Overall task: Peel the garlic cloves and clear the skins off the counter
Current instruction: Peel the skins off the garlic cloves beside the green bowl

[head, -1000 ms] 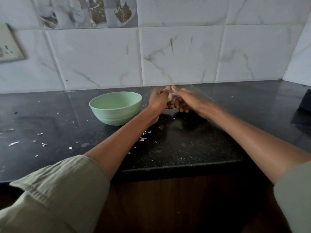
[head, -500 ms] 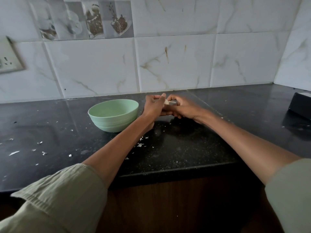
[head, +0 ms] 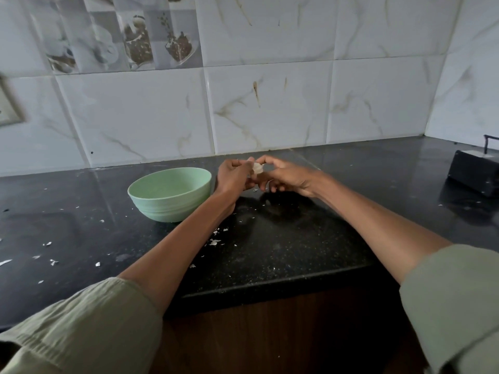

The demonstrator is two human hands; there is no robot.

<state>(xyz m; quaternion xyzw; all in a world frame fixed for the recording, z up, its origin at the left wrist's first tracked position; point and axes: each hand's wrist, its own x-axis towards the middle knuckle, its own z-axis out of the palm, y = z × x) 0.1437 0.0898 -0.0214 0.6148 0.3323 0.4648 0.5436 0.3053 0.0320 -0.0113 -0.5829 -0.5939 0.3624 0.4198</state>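
A pale garlic clove (head: 257, 168) is pinched between the fingertips of both hands, held a little above the black counter (head: 297, 238). My left hand (head: 234, 176) grips it from the left with curled fingers. My right hand (head: 286, 176) pinches it from the right with thumb and forefinger. A mint green bowl (head: 170, 194) stands just left of my left hand; its inside is hidden from here. Small white skin flakes (head: 215, 241) lie on the counter below my left forearm, and more skin flakes (head: 51, 261) are scattered at the far left.
A black box-like object (head: 472, 172) sits at the counter's right end. A white marble-tiled wall (head: 270, 109) backs the counter. The counter's front edge (head: 270, 287) steps forward in the middle, above a brown wooden cabinet front.
Both hands stay together on the clove beside the bowl, with the fingers shifting slightly round it. The camera view has tilted, so the scene sits lower in the frame.
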